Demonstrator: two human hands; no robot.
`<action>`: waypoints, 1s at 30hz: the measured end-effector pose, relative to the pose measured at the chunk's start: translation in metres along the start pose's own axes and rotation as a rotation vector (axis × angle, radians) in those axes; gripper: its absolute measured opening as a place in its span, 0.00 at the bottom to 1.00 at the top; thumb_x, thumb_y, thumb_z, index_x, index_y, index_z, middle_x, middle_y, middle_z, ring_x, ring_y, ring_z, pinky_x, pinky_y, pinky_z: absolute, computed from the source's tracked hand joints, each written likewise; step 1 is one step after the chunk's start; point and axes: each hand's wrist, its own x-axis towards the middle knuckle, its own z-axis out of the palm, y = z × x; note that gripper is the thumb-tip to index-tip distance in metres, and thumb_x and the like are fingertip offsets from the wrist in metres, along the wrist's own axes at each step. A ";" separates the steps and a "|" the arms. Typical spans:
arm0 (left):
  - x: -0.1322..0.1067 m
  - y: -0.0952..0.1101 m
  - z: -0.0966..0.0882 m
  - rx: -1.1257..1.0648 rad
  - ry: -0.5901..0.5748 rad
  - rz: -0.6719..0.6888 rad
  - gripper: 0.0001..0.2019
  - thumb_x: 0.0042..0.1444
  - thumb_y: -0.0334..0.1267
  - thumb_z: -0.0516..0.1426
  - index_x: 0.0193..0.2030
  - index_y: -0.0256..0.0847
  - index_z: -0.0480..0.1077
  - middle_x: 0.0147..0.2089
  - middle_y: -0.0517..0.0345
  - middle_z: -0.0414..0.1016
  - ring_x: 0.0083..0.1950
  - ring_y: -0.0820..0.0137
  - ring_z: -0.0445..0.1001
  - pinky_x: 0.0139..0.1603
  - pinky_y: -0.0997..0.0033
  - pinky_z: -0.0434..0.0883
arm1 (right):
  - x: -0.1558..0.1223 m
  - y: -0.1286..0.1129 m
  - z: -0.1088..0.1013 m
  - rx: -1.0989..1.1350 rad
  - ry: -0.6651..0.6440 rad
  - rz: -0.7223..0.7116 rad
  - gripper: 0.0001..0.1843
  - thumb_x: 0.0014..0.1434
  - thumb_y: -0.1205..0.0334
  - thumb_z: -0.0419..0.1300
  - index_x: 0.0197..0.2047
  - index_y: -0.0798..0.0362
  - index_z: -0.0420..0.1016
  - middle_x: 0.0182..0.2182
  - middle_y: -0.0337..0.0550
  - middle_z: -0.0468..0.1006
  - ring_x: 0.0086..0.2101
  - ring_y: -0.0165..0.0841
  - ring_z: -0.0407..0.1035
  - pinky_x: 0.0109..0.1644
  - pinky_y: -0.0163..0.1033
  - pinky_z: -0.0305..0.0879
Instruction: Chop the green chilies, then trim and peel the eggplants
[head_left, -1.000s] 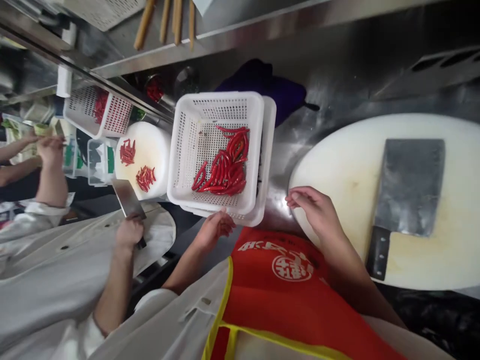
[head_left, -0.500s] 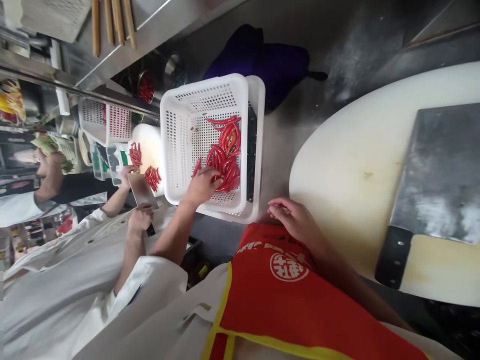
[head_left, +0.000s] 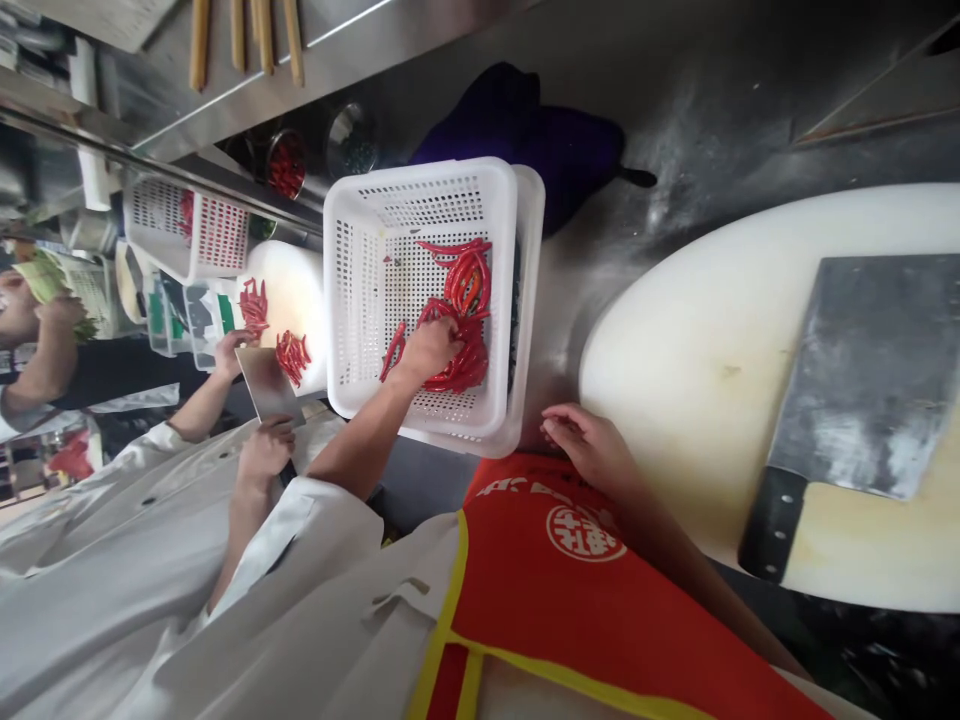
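My left hand [head_left: 429, 348] is inside the white perforated basket [head_left: 352, 290], its fingers closed over the pile of red chillies [head_left: 463, 300]. A second white basket is nested under the first. My right hand [head_left: 589, 445] rests at the near left edge of the round white chopping board [head_left: 712, 340], fingers curled loosely with nothing in them. A large cleaver [head_left: 862, 380] with a black handle lies flat on that board, well to the right of my right hand.
A co-worker on the left holds a cleaver [head_left: 266, 385] over a smaller round board [head_left: 296, 290] with cut red chillies. Another white basket [head_left: 191, 230], small steel bowls and a dark blue cloth [head_left: 540, 140] sit at the back of the steel counter. Wooden sticks lie on the shelf above.
My left hand went from the basket's near rim into the basket and closed on the chillies. My right hand stayed at the board's edge. The co-worker's free hand reached the small board.
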 end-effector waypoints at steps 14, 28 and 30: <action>0.019 -0.004 -0.008 -0.062 0.227 0.106 0.11 0.62 0.36 0.55 0.45 0.38 0.79 0.48 0.48 0.80 0.49 0.60 0.76 0.51 0.63 0.71 | -0.002 -0.002 0.002 0.068 0.029 0.088 0.19 0.61 0.44 0.60 0.45 0.51 0.77 0.36 0.46 0.82 0.32 0.39 0.77 0.37 0.43 0.75; 0.019 -0.023 -0.032 -0.660 0.097 -0.094 0.06 0.53 0.37 0.59 0.32 0.37 0.77 0.23 0.61 0.68 0.26 0.72 0.66 0.31 0.71 0.64 | -0.003 -0.001 0.001 0.162 0.044 0.082 0.22 0.60 0.41 0.61 0.44 0.51 0.77 0.35 0.46 0.82 0.32 0.38 0.77 0.36 0.42 0.76; -0.005 -0.024 -0.040 -0.811 0.100 -0.071 0.07 0.54 0.38 0.59 0.33 0.38 0.76 0.22 0.62 0.65 0.24 0.74 0.62 0.28 0.72 0.62 | -0.004 -0.011 0.003 0.176 0.057 0.040 0.21 0.61 0.41 0.61 0.43 0.52 0.77 0.34 0.46 0.82 0.33 0.38 0.76 0.38 0.42 0.75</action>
